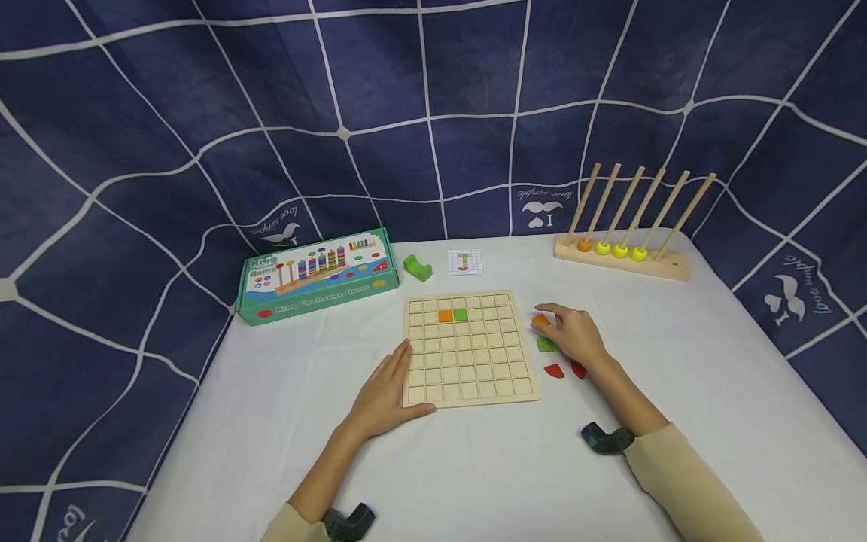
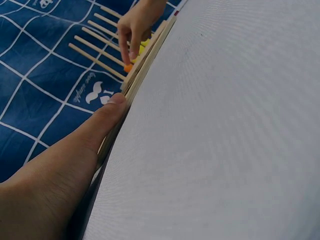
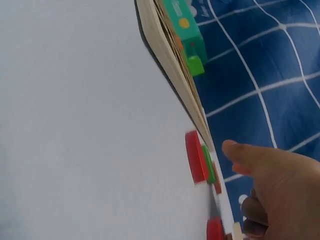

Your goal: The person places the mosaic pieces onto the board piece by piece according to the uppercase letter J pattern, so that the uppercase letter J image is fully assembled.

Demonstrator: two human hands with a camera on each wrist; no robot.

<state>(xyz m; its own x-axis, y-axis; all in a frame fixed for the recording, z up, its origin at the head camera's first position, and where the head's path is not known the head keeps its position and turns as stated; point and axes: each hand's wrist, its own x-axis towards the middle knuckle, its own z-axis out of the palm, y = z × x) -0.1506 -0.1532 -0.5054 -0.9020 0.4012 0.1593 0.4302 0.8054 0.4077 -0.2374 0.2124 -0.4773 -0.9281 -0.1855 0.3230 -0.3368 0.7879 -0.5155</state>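
Note:
A square wooden grid board point(image 1: 474, 403) lies on the table, with an orange square point(image 1: 445, 316) and a green square point(image 1: 460, 315) side by side in its upper cells. My left hand point(image 1: 382, 395) rests against the board's left edge and lower left corner, its fingers straight and thumb spread. Right of the board, my right hand point(image 1: 574, 335) is over an orange piece point(image 1: 540, 320), thumb and index finger apart on either side of it. Nearby lie a green piece point(image 1: 546, 345) and a red quarter-round piece point(image 1: 554, 370). Another red piece point(image 1: 579, 369) is partly hidden by the right hand.
Behind the board are a small pattern card point(image 1: 464, 262) and a green curved block point(image 1: 417, 268). A green ring game box point(image 1: 318, 275) stands at the back left. At the back right is a wooden peg rack point(image 1: 623, 260) with orange and yellow beads.

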